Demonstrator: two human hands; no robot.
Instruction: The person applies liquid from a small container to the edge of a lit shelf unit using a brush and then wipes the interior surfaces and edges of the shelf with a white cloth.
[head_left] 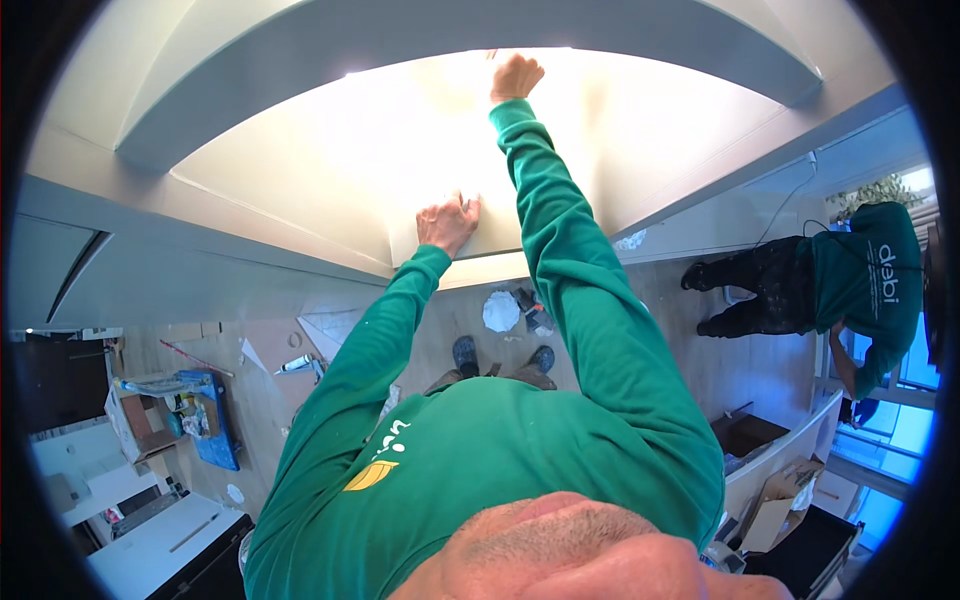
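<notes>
My right hand (516, 76) is raised high in front of me, just below the grey curved panel (480, 40). Its fingers are curled closed, and strong light hides what they hold, if anything. Lower and to the left, my left hand (448, 222) rests at the pale inner surface of a white niche (300, 190). Its fingers are bent together, with the thumb side toward the right. Glare washes out the niche around both hands, so I cannot make out anything small in the left one.
On the floor below are a white round object (501, 311) and a caulking gun (297, 364). A blue step stool (210, 420) stands left, beside a white-topped table (150, 550). At right another person in a green top (868, 280) bends over; an open cardboard box (775, 510) is nearer.
</notes>
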